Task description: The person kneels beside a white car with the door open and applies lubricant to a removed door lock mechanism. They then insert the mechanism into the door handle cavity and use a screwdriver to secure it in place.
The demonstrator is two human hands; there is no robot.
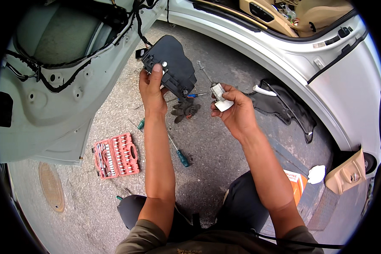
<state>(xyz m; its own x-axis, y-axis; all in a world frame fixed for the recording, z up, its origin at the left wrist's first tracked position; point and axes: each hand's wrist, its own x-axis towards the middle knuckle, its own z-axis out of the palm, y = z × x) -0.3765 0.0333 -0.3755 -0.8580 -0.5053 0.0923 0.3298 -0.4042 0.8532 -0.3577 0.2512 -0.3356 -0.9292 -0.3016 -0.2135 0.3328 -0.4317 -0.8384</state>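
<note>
The person crouches on rough grey pavement (207, 178) between an opened-up silver car door (97, 91), filling the upper left of the frame, and the silver car body (279, 55) sweeping across the upper right. Near the upper middle, the left hand (153, 91) grips a black plastic module (178, 59) by its lower left edge, thumb laid over the front and fingers curled behind. A dark cable (140, 27) hangs from the door toward the module's top; I can't make out whether they join.

Just right of centre, the right hand (241, 108) pinches a small white-and-metal part (222, 99) between thumb and fingers. The 2 pieces are held near each other, apart.

On the pavement below the module lies what looks like a dark glove (184, 111), and a teal-handled screwdriver (182, 158) rests between the forearms. At the lower left, 1 red case (134, 170) lies spread flat, full of sockets and bits, with a round metal cover (51, 186) farther left. A black trim piece (270, 106) sits right of the right hand; at the lower right are an orange-and-white box (299, 186) and a beige panel (338, 177).
</note>
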